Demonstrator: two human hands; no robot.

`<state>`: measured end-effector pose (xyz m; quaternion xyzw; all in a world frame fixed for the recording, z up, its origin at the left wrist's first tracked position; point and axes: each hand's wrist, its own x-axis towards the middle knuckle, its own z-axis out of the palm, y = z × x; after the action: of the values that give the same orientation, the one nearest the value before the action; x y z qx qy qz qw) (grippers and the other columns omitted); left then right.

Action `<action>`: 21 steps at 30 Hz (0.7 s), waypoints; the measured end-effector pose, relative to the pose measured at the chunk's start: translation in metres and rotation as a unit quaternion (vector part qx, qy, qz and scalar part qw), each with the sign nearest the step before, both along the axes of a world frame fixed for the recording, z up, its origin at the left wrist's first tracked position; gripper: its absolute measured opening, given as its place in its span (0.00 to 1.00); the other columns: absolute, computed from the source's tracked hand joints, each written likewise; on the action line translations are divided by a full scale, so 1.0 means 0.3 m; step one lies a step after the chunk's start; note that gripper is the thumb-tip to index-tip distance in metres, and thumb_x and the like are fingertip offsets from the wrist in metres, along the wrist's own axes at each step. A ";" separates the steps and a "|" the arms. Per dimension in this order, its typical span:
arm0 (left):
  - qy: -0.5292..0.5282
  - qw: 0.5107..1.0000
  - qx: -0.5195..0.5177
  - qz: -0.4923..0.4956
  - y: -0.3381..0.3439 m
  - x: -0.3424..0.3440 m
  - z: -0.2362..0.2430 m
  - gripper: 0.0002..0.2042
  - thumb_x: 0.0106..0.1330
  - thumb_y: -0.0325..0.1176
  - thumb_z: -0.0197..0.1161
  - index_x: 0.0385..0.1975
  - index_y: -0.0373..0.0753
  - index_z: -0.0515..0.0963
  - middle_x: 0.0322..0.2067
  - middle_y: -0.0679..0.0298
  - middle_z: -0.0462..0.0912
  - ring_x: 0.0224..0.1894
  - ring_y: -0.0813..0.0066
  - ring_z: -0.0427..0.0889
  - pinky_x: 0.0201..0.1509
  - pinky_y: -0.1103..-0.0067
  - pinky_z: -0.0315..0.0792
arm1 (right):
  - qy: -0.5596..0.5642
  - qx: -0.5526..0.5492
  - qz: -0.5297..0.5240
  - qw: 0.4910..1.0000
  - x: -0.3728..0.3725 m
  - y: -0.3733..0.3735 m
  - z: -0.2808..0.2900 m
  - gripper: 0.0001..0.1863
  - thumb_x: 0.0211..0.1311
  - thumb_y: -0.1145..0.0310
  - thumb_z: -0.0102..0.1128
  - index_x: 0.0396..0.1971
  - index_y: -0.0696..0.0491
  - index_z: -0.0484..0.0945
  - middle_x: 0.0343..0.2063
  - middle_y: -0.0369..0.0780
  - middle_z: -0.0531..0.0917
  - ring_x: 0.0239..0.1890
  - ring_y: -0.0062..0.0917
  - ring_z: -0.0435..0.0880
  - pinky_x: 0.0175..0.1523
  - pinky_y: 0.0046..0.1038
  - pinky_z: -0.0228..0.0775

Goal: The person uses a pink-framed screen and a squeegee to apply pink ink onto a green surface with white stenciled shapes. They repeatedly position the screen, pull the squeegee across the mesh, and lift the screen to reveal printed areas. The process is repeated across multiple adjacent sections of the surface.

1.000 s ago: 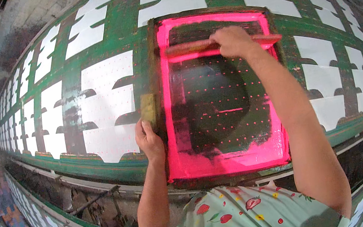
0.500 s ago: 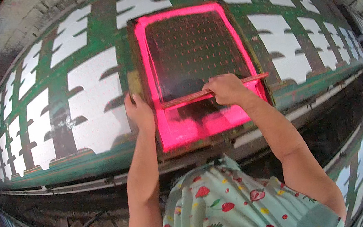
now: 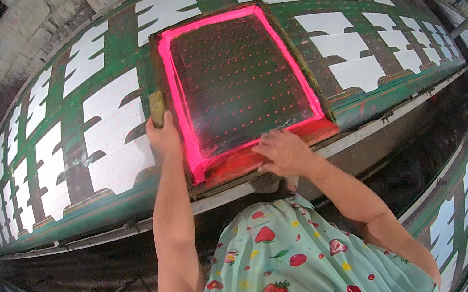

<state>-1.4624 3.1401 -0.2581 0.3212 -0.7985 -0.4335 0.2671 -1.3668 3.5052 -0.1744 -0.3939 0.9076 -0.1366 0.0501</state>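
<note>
A screen printing frame (image 3: pixel 316 78) lies on the long green table, its dark mesh (image 3: pixel 235 83) dotted with small marks and bordered by bright pink ink. My left hand (image 3: pixel 165 139) closes round a worn yellowish block on the frame's left side. My right hand (image 3: pixel 285 152) is over the frame's near edge with its fingers apart. Under and beside those fingers runs a red-stained band (image 3: pixel 223 171), apparently the squeegee lying along the near end. The hand covers part of this band, so its contact with it is partly hidden.
White cut fabric pieces (image 3: pixel 118 129) lie in rows on the green table (image 3: pixel 358 104), left, right and beyond the frame. A pale rail (image 3: pixel 392 118) edges the near side. Behind me stands another table with white pieces (image 3: pixel 445 224). A rough wall (image 3: pixel 39 36) rises beyond.
The squeegee has come toward me from the lower mesh to the near end. My right hand has moved with it and loosened its fingers. The frame now appears further left in view.
</note>
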 end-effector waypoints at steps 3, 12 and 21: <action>-0.051 0.999 -0.009 0.007 0.008 0.004 0.014 0.32 0.64 0.50 0.82 0.59 0.32 0.85 0.50 0.45 0.92 0.54 0.47 0.90 0.63 0.59 0.80 | 0.033 -0.049 0.012 0.998 0.024 0.055 -0.014 0.30 0.71 0.42 0.69 0.60 0.51 0.87 0.57 0.44 0.88 0.61 0.42 0.84 0.66 0.48 0.77; -0.005 0.990 0.139 -0.020 -0.019 -0.036 -0.016 0.20 0.66 0.37 0.82 0.52 0.31 0.89 0.42 0.60 0.92 0.40 0.68 0.87 0.48 0.68 0.80 | 0.005 -0.230 -0.156 0.961 -0.097 0.580 -0.062 0.19 0.72 0.60 0.72 0.57 0.52 0.88 0.57 0.44 0.88 0.63 0.46 0.83 0.67 0.49 0.77; -0.042 0.990 0.134 0.011 0.073 -0.036 0.106 0.23 0.67 0.39 0.81 0.56 0.30 0.88 0.52 0.57 0.92 0.52 0.63 0.87 0.61 0.66 0.77 | -0.399 -0.390 -0.431 0.710 -0.207 0.824 -0.259 0.23 0.81 0.66 0.69 0.67 0.64 0.82 0.55 0.41 0.90 0.55 0.21 0.86 0.63 0.29 0.78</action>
<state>-1.4733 3.1621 -0.2263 0.3808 -0.7399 -0.5198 0.1930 -1.4289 3.7524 -0.2521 0.1468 0.7406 -0.6292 0.1849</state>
